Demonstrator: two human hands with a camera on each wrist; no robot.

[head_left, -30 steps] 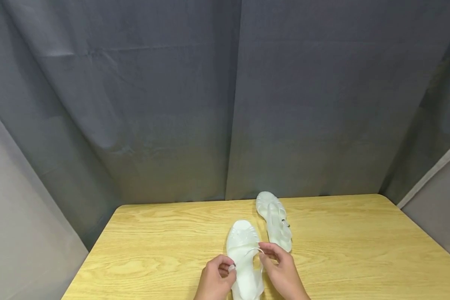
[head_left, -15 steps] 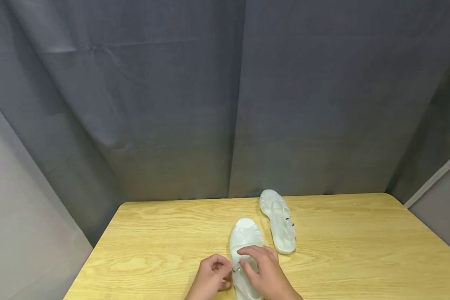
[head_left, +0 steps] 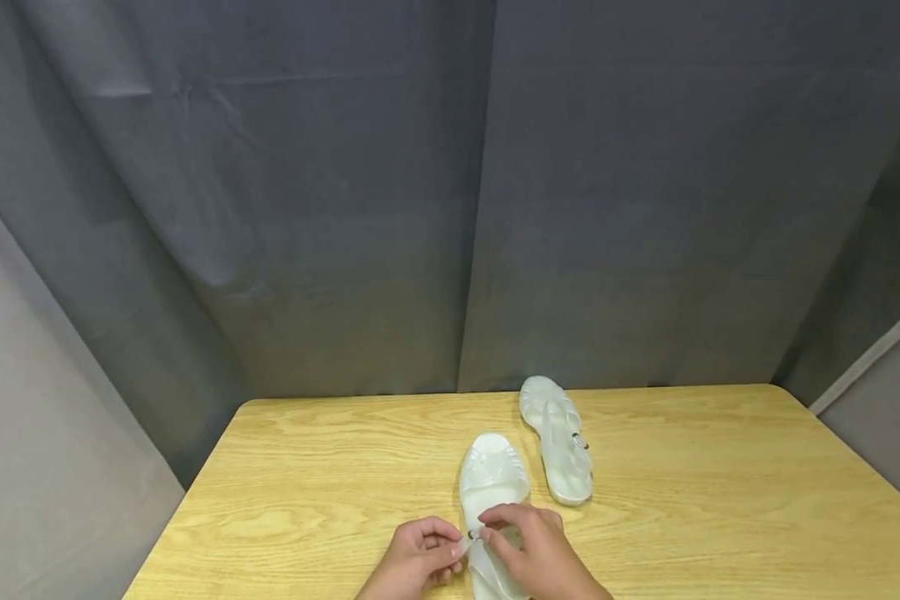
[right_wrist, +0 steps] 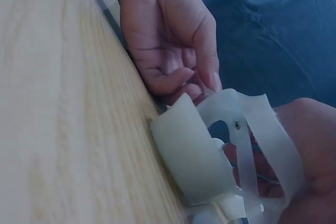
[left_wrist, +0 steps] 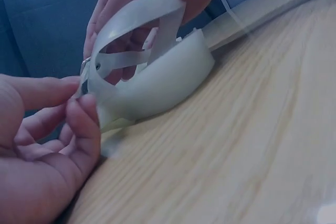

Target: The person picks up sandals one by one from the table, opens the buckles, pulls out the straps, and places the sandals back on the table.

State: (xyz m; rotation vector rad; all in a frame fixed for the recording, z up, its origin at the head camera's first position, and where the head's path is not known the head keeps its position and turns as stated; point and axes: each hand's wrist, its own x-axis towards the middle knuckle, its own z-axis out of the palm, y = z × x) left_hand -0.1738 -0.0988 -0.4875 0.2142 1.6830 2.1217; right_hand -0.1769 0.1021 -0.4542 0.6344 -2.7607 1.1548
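Note:
A pale, translucent jelly sandal (head_left: 491,475) lies on the table with its toe pointing away from me. My left hand (head_left: 422,552) is at its left side, pinching the tip of the ankle strap (head_left: 465,546) between thumb and forefinger. Reaching across from the right, my right hand (head_left: 536,550) pinches the small metal buckle (head_left: 474,534) with thumb and fingertips. In the left wrist view the strap arches above the heel (left_wrist: 168,82), and the buckle sits close to the left fingertips. The right wrist view shows a small strap hole (right_wrist: 237,125). The right hand hides part of the footbed.
A matching sandal (head_left: 566,467) lies behind and to the right, its buckle on the right side. The wood-grain table (head_left: 330,467) ends at a dark grey curtain (head_left: 345,250). Lighter panels (head_left: 37,417) stand at both sides.
My right hand has let the loose strap loop go from the sandal's right side and come left to the buckle. The left hand now draws the strap tip out leftward. The view shifted slightly.

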